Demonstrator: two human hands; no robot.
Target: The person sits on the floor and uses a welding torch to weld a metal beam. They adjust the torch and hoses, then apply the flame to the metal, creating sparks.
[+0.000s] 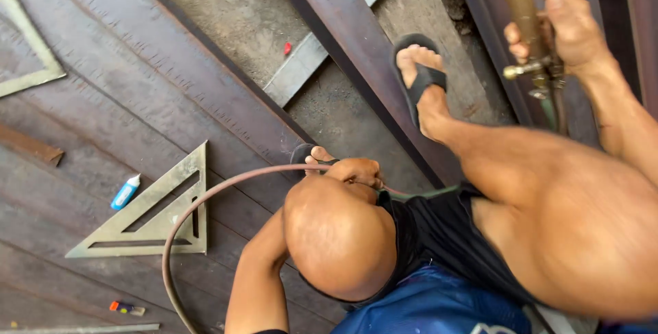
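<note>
My right hand point(569, 25) at the upper right grips the brass body of a gas cutting torch point(522, 12), whose valves and hoses hang just below the fist. My left hand point(353, 169) sits in the middle of the view, closed around a reddish-brown hose point(205, 197) that loops left and down over the rusty steel plate point(103, 121). I am squatting: my left knee point(336, 238) is right below that hand, and my foot in a black sandal point(421, 80) rests on a dark steel beam point(356, 53).
A triangular metal square point(161, 221) lies on the plate inside the hose loop, with a small blue and white tube point(125, 192) to its left. A second square point(27, 60) lies at the top left, and a small orange item point(127, 308) near the bottom. Bare concrete point(233, 12) shows between the beams.
</note>
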